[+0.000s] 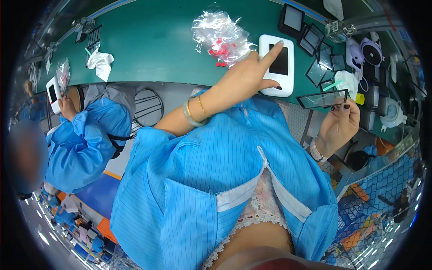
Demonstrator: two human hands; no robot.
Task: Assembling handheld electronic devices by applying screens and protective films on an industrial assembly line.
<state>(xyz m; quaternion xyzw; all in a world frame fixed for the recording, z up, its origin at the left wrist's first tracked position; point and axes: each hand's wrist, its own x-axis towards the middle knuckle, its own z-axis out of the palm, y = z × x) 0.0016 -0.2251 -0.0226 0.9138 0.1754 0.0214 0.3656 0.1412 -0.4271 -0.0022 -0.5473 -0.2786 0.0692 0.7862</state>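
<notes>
A white, rounded handheld device [289, 63] with a dark rectangular screen lies on the green table. My left hand [246, 74] reaches across to it, index finger stretched over the upper part of the screen and thumb spread near the lower edge. Its remaining fingers are curled or hidden. Off to the right, my right hand [343, 122] pinches a thin, clear panel with a black border [321, 100] by its right end, raised at the table's front edge. Beside the device lie several similar dark-framed panels [316, 72], some overlapping.
A heap of clear plastic bags with red tabs [220, 33] sits left of the device. Black frames [291, 20], a white cloth [346, 82] and purple round parts [370, 51] crowd the right. At left, a co-worker in blue [85, 139] holds a similar white device [53, 94].
</notes>
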